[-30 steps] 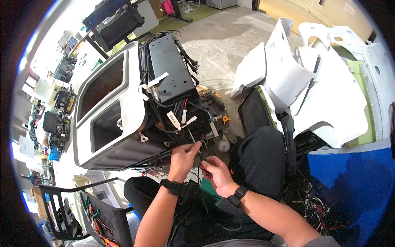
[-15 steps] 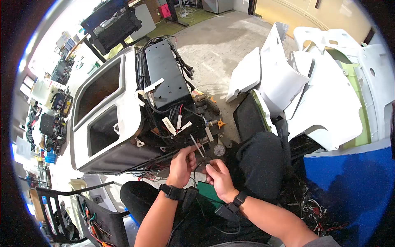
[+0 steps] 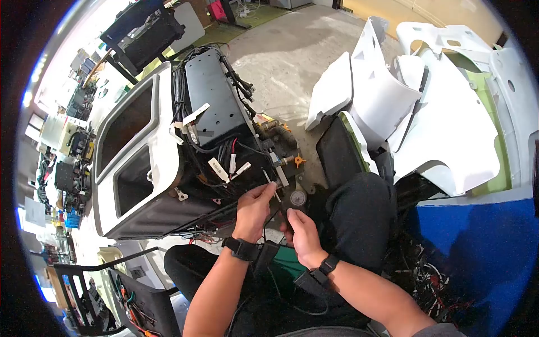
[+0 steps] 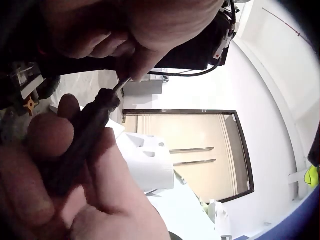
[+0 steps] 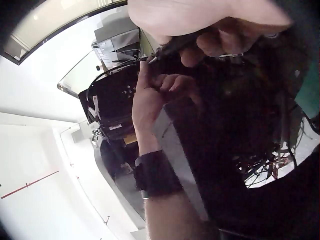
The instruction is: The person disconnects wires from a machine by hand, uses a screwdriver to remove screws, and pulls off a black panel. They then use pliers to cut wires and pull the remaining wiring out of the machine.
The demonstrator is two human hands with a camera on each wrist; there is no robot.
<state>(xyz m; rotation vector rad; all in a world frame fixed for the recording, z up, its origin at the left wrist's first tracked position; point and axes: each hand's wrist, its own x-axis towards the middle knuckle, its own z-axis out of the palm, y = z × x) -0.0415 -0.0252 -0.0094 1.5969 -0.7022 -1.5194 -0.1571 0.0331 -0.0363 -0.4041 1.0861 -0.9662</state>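
A screwdriver (image 4: 82, 137) with a black handle and thin metal shaft runs between the two hands. My right hand (image 3: 305, 238) grips the handle, its fingers curled round it in the left wrist view. My left hand (image 3: 252, 210) pinches the shaft between thumb and forefinger; the shaft's end sticks out beyond them toward the machine (image 3: 140, 196). The left hand's other fingers are curled in, as the right wrist view shows. Just ahead of the fingertips are the machine's wired lower corner, a metal fitting with an orange knob (image 3: 300, 162) and a round wheel-like part (image 3: 297, 197).
White molded panels (image 3: 382, 95) stand at the right, above a blue surface (image 3: 477, 247). A tangle of wires (image 3: 432, 283) lies low on the right. At lower left, a black chair (image 3: 143, 297) carries pliers and other tools. A green piece (image 3: 286, 261) shows between the knees.
The left forefinger, stretched out along the shaft half a second ago, now closes with the thumb on it. The right hand keeps its grip on the handle; the head view has shifted slightly.
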